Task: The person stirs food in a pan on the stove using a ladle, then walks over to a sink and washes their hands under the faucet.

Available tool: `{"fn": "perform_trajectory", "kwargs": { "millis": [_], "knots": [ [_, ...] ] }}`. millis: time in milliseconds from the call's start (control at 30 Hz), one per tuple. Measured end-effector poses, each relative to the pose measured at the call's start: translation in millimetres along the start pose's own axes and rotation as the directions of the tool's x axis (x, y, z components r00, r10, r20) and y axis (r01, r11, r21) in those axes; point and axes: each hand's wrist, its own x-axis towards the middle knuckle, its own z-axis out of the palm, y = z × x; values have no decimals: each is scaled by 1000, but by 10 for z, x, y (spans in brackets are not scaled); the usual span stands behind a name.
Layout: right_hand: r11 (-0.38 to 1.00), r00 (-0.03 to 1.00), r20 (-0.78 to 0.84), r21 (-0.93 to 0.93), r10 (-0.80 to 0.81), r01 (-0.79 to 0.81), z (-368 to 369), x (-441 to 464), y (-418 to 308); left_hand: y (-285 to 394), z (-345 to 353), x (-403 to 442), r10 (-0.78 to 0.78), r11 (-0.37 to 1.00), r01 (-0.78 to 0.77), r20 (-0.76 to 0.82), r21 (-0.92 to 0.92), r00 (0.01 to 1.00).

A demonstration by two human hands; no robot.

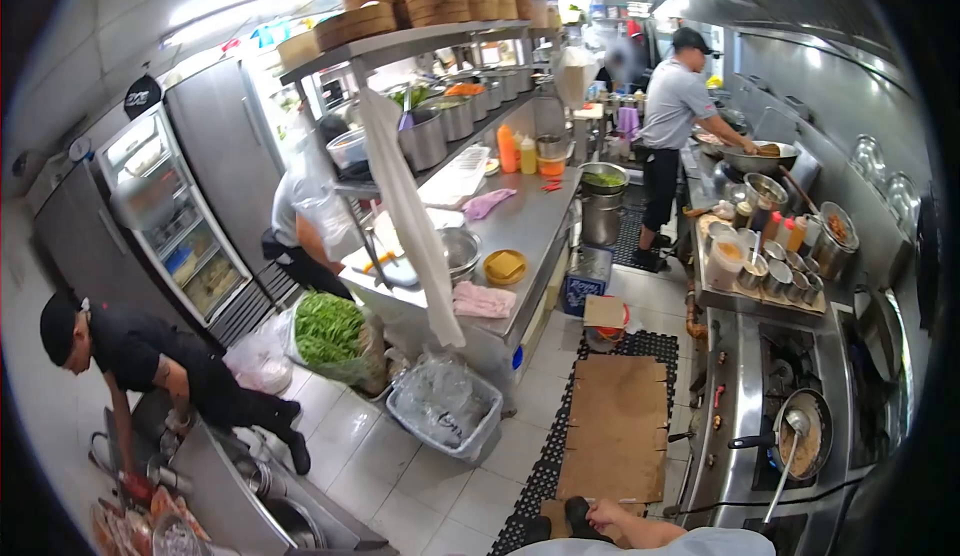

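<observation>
My right hand is low in the head view, in front of my grey-white shirt. Its fingers look curled together, and I cannot make out anything in them. Below it are a dark shoe and a sheet of cardboard on the floor. To the right, apart from the hand, a pan with a black handle rests on the stove. Brownish food lies in the pan, with a long-handled ladle dipped into it. My left hand does not show.
Sauce bottles and metal pots stand beyond the burners. A steel counter runs along the left, with a grey bin and a bag of greens beside it. Several co-workers stand around, one at a wok.
</observation>
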Motion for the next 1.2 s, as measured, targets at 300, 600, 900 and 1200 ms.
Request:
{"fn": "perform_trajectory", "kwargs": {
  "millis": [300, 600, 900, 1200],
  "knots": [
    [998, 1000, -23, 55, 14, -13, -38, 118, 14, 83, -1, 125, -472, 791, 502, 173, -350, 864],
    [992, 998, -33, 112, -49, 52, -102, 46, -107, 1009, -480, 333, -104, 881, -57, -311, -469, 945],
    [1000, 997, 80, 5, -11, 11, -111, 177, -161, 3667, -2215, -918, 491, 489, -850, -744, -195, 453],
    [996, 983, 158, 23, -94, 92, -83, 296, -357, 4583, -2885, -2363, 825, -45, -833, -449, 552, -343]
  ]
}}
